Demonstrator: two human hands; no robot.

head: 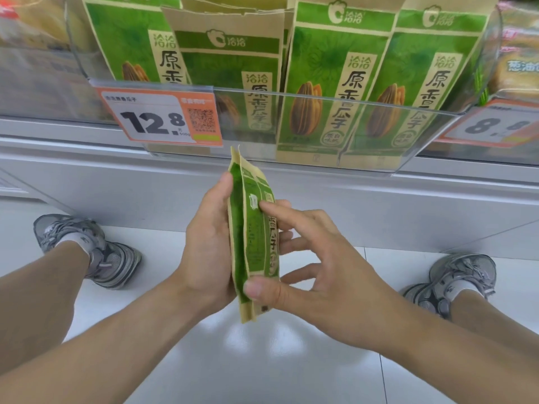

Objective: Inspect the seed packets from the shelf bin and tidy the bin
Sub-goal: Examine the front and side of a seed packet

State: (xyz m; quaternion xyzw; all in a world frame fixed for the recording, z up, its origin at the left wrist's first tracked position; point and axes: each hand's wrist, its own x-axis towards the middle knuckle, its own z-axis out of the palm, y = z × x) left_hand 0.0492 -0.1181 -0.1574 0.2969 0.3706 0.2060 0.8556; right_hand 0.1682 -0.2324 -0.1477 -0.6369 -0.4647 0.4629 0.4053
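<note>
Two green and tan seed packets [253, 234] stand on edge, pressed together, in front of me below the shelf. My left hand [208, 243] grips them from the left, its palm flat against their side and its thumb on the top edge. My right hand [315, 272] pinches them from the right, index finger on the front face and thumb at the lower end. Above them a clear plastic shelf bin [320, 97] holds several more upright seed packets [332, 83] of the same kind.
An orange price tag [159, 116] reading 12.8 hangs on the bin's front left. Another price tag [493, 125] sits at the right. Neighbouring bins with other snacks flank it. A white shelf ledge [116, 182] runs below. My shoes [96, 252] stand on white floor tiles.
</note>
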